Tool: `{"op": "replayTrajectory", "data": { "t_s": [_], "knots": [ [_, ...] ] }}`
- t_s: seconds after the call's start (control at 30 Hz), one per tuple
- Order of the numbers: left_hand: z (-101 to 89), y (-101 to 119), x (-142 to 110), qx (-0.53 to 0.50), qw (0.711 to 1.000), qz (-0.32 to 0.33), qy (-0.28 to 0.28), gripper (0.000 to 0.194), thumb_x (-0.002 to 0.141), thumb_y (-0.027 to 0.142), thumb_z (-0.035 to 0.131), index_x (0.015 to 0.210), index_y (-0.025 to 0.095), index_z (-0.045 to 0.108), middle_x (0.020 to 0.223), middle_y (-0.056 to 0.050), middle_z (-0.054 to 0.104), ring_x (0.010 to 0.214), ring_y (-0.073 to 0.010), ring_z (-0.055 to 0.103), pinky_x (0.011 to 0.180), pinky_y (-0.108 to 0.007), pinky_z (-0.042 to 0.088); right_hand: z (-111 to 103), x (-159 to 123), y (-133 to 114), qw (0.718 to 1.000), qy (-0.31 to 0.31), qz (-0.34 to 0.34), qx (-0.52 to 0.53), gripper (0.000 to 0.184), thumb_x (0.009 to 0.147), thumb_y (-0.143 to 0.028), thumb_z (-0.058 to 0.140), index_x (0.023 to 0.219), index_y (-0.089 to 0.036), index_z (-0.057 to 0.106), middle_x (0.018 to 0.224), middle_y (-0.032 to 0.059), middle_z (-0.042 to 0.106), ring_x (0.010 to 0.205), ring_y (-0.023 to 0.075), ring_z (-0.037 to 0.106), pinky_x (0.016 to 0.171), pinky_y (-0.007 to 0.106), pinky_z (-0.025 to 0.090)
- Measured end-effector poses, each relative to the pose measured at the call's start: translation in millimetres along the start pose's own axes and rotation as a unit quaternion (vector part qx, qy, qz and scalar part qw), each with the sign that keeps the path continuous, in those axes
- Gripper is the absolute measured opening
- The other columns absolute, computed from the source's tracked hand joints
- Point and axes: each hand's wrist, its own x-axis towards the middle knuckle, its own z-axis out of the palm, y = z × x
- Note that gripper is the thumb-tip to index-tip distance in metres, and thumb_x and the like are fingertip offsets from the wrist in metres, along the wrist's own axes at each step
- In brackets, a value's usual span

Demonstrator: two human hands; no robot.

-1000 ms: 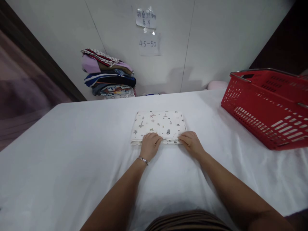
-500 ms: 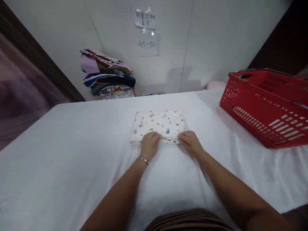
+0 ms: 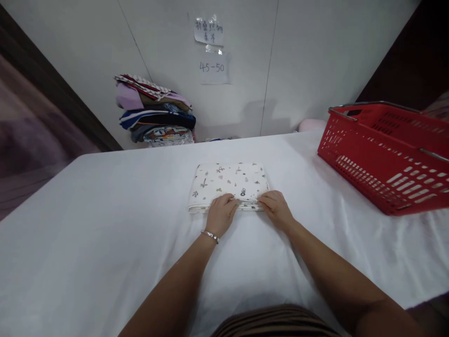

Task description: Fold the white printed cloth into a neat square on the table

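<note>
At far left, drape [image 3: 33, 126]: pinkish and blurred, hanging beside the white-covered desk [image 3: 115, 224].
Stack [image 3: 157, 112]: folded fabrics, checked, lilac, blue and patterned, piled by the wall [image 3: 308, 61] beyond the desk's far edge; what bears it is hidden.
Notes [image 3: 214, 68]: two handwritten sheets taped to the wall, the lower reading "45-50".
Cloth [image 3: 229, 180]: white with a small scattered print, folded to a rectangle, lying mid-desk, layers showing along its near edge.
Left hand [image 3: 221, 216]: silver bracelet [image 3: 209, 235] at the wrist, fingers pinching that edge.
Near edge: over the past second the two pinches have crept slightly closer and the top layer ripples more between them, suggesting the edge is not yet settled.
Right hand [image 3: 278, 209]: fingers gripping the same edge, close to its right corner.
Basket [image 3: 372, 157]: red, perforated, on the desk, well apart from the cloth.
</note>
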Motion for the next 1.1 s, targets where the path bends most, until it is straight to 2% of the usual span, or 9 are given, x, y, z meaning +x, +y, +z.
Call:
{"op": "replayTrajectory", "data": {
  "t_s": [0.27,0.57,0.7,0.9,1.1],
  "knots": [
    [1.2,2.5,0.1,0.013,0.999,-0.009,-0.028,0.018,0.085,0.025,0.046,0.091,0.023,0.063,0.108,-0.005,0.057,0.099,-0.0194,0.051,0.084,-0.037,0.041,-0.7,0.3,-0.9,1.0,0.008,-0.001,0.003,0.018,0.087,-0.021,0.044,0.092,-0.021,0.061,0.086,0.0059,0.062,0.083,0.0185,0.052,0.079,0.037,0.037],
    [0.7,6.4,0.7,0.005,0.999,-0.018,-0.031,0.018,0.083,0.021,0.047,0.093,0.024,0.062,0.112,-0.006,0.053,0.098,-0.0196,0.05,0.083,-0.037,0.04,-0.5,0.3,-2.8,1.0,0.006,0.015,0.015,0.015,0.088,-0.02,0.042,0.09,-0.019,0.056,0.087,0.0061,0.059,0.086,0.0189,0.05,0.082,0.036,0.036],
    [0.5,6.8,1.5,0.002,0.999,-0.022,-0.036,0.017,0.083,0.019,0.046,0.087,0.023,0.062,0.109,-0.005,0.054,0.097,-0.0194,0.05,0.084,-0.037,0.039,1.2,0.3,-2.1,1.0,-0.003,0.012,0.014,0.014,0.088,-0.02,0.041,0.089,-0.02,0.055,0.086,0.0058,0.059,0.086,0.0189,0.05,0.081,0.036,0.036],
    [-4.3,6.9,2.4,-0.023,1.0,0.004,-0.006,0.018,0.085,0.018,0.042,0.088,0.022,0.06,0.109,-0.006,0.055,0.102,-0.0189,0.048,0.088,-0.038,0.036,-0.7,-1.2,-1.6,1.0,0.004,0.013,-0.002,0.014,0.088,-0.018,0.042,0.091,-0.02,0.055,0.087,0.0057,0.059,0.087,0.0187,0.05,0.082,0.036,0.035],
    [-6.5,7.7,3.9,-0.005,0.998,0.042,-0.051,0.021,0.085,0.012,0.038,0.085,0.021,0.057,0.091,-0.003,0.061,0.089,-0.0166,0.052,0.086,-0.037,0.035,-4.1,-1.8,-0.2,0.998,-0.048,-0.024,-0.042,0.019,0.086,-0.013,0.043,0.09,-0.021,0.06,0.086,0.005,0.061,0.085,0.0184,0.05,0.081,0.036,0.033]
  ]
}}
